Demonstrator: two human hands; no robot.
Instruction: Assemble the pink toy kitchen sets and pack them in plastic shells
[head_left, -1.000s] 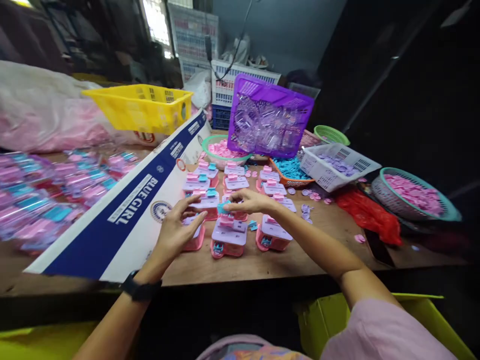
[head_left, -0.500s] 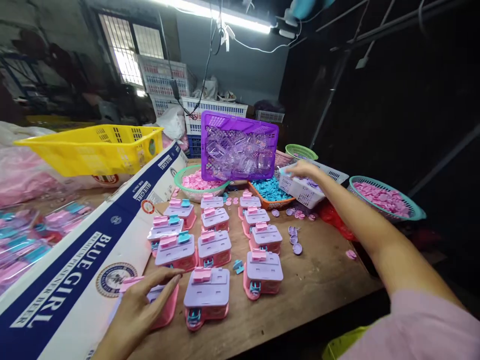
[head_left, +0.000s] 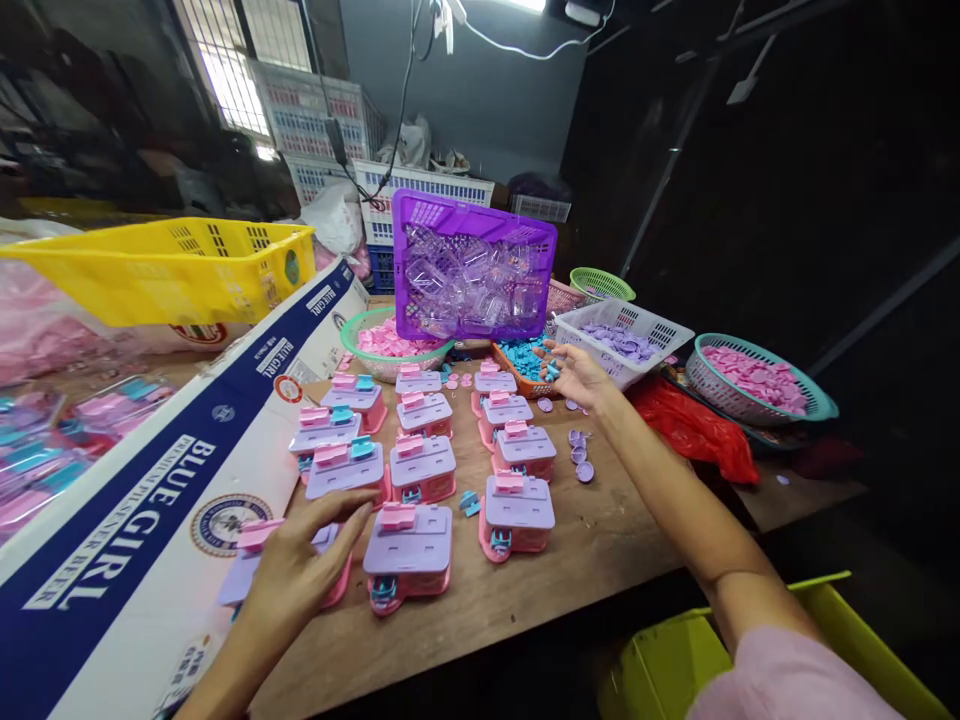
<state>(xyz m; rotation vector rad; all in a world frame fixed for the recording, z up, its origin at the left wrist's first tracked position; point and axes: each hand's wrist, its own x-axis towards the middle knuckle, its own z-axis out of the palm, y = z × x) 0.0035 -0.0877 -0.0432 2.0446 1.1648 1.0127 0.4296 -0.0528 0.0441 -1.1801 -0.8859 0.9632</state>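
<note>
My right hand (head_left: 581, 377) is at the near edge of an orange basket (head_left: 531, 386) of blue plastic pieces, pinching a small blue plastic piece (head_left: 553, 370) in its fingertips. My left hand (head_left: 304, 550) lies over a pink and lilac toy box (head_left: 241, 574) at the lower left, thumb and forefinger apart; it hides much of that box. Several similar boxes stand in rows, each with a pink clip on its lilac lid, such as the front box (head_left: 409, 555). Three at the left also carry blue clips (head_left: 361, 448). A loose blue clip (head_left: 469, 502) rests between two boxes.
Lilac round pieces (head_left: 584, 471) lie on the wooden table (head_left: 600, 540). Behind are a purple crate (head_left: 551, 270) of clear parts, a green-rimmed basin (head_left: 360, 355) of pink pieces and a white basket (head_left: 622, 375). A printed carton (head_left: 161, 530) borders the left side.
My right hand has drawn back from beside the white basket, and a blue piece now shows in its fingers. My left hand stays over the same box. The view has tilted down.
</note>
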